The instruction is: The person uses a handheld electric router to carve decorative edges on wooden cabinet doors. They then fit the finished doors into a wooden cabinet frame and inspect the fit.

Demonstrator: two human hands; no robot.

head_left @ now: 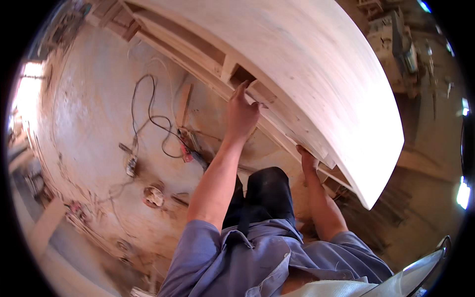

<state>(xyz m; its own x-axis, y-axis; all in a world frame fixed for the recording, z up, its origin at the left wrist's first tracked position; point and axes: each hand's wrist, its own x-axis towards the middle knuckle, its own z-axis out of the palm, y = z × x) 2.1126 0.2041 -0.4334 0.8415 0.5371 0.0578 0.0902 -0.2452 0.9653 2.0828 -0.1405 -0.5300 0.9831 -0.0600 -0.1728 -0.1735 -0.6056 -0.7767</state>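
A pale, unpainted wooden desk or cabinet [326, 74] with a broad top stands in front of me. In its front, beneath the top's edge, a wooden drawer [293, 129] sits partly in an opening. My left hand [242, 115] is closed on the drawer's left end, thumb and fingers apart around its edge. At the drawer's right end, lower down, my right hand [308, 160] holds it, with some fingers hidden by the wood. A dark gap shows just beyond my left fingertips.
Black cables lie looped on the dusty floor [94, 114], near a red-and-black power tool [186, 152]. A wooden strip [185, 105] and a round, pale-filled container [153, 196] are also on the floor. Machinery [396, 49] stands beyond the desk at right. Boards [47, 227] lie at far left.
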